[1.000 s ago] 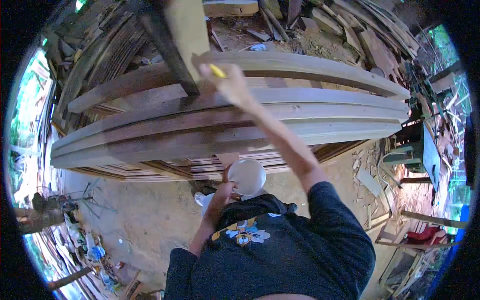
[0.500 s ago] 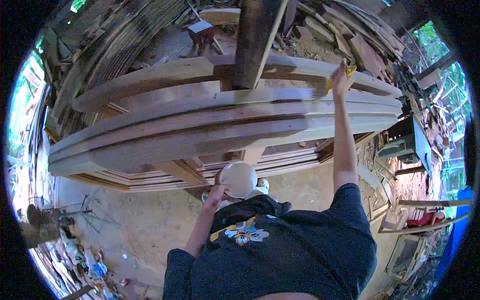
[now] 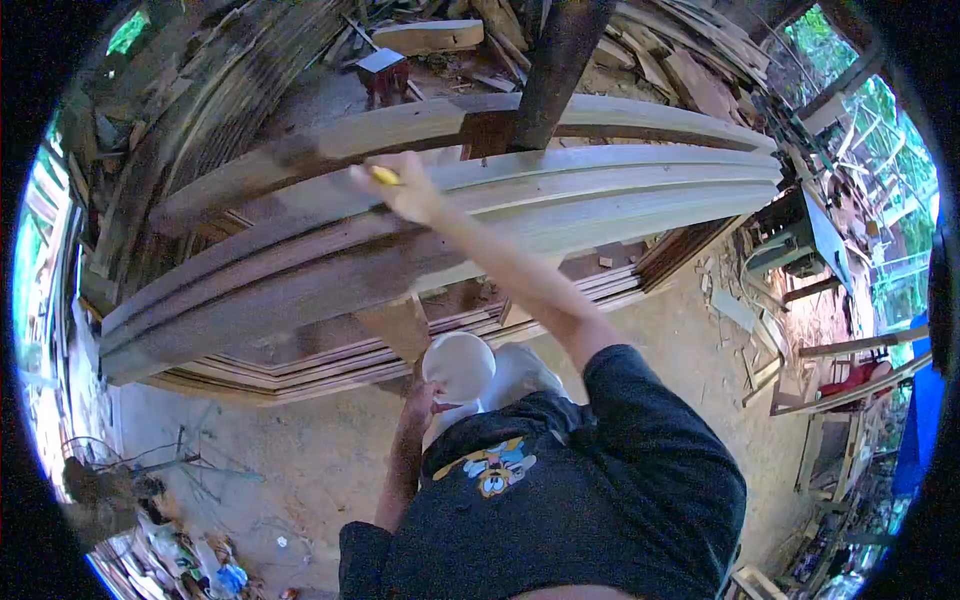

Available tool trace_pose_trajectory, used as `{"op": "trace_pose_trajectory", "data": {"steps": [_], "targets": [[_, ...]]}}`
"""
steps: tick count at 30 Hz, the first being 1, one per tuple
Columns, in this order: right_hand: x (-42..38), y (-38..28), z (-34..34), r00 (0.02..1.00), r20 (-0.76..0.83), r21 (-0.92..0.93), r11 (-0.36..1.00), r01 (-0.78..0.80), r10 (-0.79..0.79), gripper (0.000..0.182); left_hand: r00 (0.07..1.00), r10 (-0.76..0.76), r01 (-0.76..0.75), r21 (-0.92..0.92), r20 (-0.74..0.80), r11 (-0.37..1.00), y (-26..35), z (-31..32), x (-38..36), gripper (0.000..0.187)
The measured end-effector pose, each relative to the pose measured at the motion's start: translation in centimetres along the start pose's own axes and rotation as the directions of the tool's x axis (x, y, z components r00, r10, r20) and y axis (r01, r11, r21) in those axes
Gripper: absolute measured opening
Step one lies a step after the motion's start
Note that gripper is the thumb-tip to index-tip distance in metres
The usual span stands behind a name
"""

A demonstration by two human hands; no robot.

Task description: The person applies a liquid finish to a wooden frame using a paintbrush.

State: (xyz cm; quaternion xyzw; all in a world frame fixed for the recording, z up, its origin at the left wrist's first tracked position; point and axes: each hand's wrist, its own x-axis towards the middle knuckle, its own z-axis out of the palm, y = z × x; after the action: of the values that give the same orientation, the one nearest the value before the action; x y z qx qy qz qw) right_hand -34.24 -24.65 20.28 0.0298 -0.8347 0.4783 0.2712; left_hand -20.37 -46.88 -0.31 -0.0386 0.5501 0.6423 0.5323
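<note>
Showing between right fingers (image 3: 410,168): yellow tool (image 3: 384,176) (half-hidden).

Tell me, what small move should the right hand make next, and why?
Probably the right hand should draw the yellow tool lengthwise along the long wooden piece: the tool is gripped over that wood, while the left hand holds the white container apart from it. Blur hides the tool's tip, so contact is unclear.

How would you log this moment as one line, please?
left hand: holds white round container | right hand: grips yellow tool over grooved wooden beam | contact with beam: unclear
</note>
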Motion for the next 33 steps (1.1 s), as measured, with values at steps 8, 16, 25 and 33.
{"op": "trace_pose_trajectory", "data": {"steps": [8, 16, 25, 33], "targets": [[1.2, 2.6, -6.4, 0.889, -0.332, 0.400, 0.901, -0.171, 0.316, 0.032, 0.998, -0.062, 0.060, -0.164, -0.006, 0.985, -0.3, 0.6, -0.4, 0.065], [-7.0, 11.3, -26.2, 0.744, -0.618, 0.076, 0.961, -0.265, 0.254, 0.010, 0.981, -0.179, 0.185, -0.071, 0.077, 0.980, -0.1, -0.5, 3.2, 0.068], [-7.5, 10.1, -21.6, 0.967, -0.185, -0.365, 0.901, -0.235, 0.177, 0.027, 0.981, 0.193, -0.194, 0.305, 0.033, 0.932, -3.3, 2.9, 4.0, 0.055], [-6.6, 12.8, -23.7, 0.731, -0.497, 0.745, 0.661, 0.083, 0.468, 0.038, 0.998, -0.057, 0.057, -0.019, 0.006, 0.998, -5.0, 11.0, 1.2, 0.056]]}}
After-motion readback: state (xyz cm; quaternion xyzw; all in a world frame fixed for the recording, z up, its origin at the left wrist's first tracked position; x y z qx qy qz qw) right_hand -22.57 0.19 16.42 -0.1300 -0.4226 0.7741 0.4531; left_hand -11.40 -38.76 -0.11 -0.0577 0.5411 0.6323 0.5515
